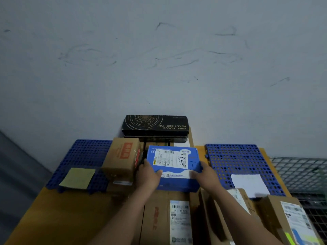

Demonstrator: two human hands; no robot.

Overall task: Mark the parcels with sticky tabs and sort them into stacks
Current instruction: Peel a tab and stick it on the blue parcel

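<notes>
A blue parcel (174,160) with a white shipping label and handwritten black digits sits at the centre, on top of a stack. My left hand (147,173) grips its near left corner and my right hand (206,171) grips its near right corner. A yellow sticky pad (77,177) lies on the left blue mat (83,154). A white sheet (249,184) lies on the right blue mat (235,160). A brown carton with red print (122,158) stands just left of the blue parcel. A black box (155,128) rests behind it against the wall.
Several brown cartons with labels crowd the near side: one below the blue parcel (168,218) and others at the right (290,220). The orange table (53,218) carries everything. A wire mesh rack (304,174) stands at the right. A grey wall rises behind.
</notes>
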